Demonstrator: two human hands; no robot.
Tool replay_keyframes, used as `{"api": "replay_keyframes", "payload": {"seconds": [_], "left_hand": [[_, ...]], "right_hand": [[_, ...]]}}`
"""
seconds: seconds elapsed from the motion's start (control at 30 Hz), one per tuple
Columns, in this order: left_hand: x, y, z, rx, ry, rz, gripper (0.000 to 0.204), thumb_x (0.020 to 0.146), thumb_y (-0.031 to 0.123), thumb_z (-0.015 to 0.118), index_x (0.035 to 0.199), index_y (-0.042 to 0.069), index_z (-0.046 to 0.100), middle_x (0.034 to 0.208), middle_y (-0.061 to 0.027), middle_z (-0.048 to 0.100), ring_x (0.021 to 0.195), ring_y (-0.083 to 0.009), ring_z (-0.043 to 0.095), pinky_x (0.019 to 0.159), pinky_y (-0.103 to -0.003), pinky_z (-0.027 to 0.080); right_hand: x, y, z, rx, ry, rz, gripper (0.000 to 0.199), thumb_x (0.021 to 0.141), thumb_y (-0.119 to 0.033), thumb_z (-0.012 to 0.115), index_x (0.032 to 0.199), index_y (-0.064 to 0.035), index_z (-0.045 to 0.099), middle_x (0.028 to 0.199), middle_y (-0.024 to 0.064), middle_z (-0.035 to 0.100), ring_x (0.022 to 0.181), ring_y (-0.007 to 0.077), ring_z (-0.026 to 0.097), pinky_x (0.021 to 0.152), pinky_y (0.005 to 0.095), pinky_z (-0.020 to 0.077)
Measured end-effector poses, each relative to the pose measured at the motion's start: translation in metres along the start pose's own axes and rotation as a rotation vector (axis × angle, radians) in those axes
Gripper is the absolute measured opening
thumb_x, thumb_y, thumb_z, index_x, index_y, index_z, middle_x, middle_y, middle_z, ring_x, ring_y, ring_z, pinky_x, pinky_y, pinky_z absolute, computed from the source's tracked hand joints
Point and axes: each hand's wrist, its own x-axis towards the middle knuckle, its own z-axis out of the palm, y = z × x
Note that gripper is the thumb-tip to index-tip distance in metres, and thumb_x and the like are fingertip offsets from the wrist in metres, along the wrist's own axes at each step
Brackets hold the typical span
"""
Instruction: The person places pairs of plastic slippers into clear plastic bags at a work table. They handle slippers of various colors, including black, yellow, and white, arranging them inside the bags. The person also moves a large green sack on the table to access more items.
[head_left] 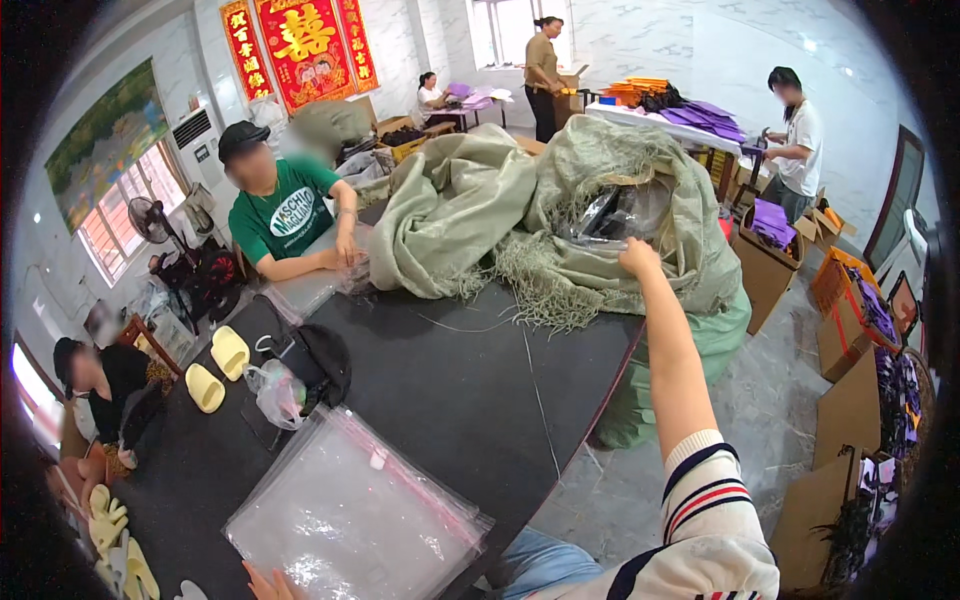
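- Woven sack, the bulky open one, lies ahead of you and to your right, slumped at the far right part of the black table. Its mouth faces roughly your way, and your right hand is at that mouth, with your left well apart from it. It sags too much to give a clear long axis. The cloth is coarse, grey-green and creased, with a frayed fringe; dark contents in glossy clear film show inside.
- Second sack, of similar weave, slumps just left of the first in soft folds.
- Stack of clear plastic bags lies flat and skewed close in front of you, on your left hand's side: thin, shiny, flat-sided sheets. The pink strip along one edge slants from far left to near right.
- Black bag, soft and rumpled, sits beyond that stack, a crumpled clear bag beside it.
- Your right hand, arm outstretched, has its fingers bent in at the sack's lip; you cannot tell whether they pinch cloth, film or nothing.
- Your left hand shows only extended fingers by the stack's near left edge; its opening and any hold cannot be told.
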Motion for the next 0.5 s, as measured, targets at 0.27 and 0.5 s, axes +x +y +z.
{"api": "replay_keyframes", "payload": {"seconds": [0.27, 0.5], "left_hand": [[0.004, 0.026, -0.032, 0.096, -0.054, -0.004, 0.067, 0.09, 0.043, 0.049, 0.137, -0.003, 0.037, 0.119, -0.0334, 0.053, 0.102, -0.0465, 0.055, 0.09, -0.049, 0.043], [0.012, 0.009, 0.013, -0.163, -0.111, -0.115, 0.068, 0.092, 0.037, 0.049, 0.143, -0.001, 0.023, 0.138, -0.0261, 0.036, 0.126, -0.0388, 0.036, 0.106, -0.047, 0.02]], "right_hand": [[0.046, -0.034, 0.032, 0.591, -0.003, -0.363, 0.065, 0.086, -0.037, 0.061, 0.143, -0.0179, 0.036, 0.132, 0.0221, 0.05, 0.121, 0.0358, 0.049, 0.098, 0.0418, 0.041], [0.13, -0.027, 0.105, 0.782, -0.159, -0.278, 0.064, 0.095, -0.047, 0.042, 0.141, -0.0029, 0.034, 0.147, 0.0142, 0.035, 0.136, 0.029, 0.03, 0.109, 0.0377, 0.0261]]}}
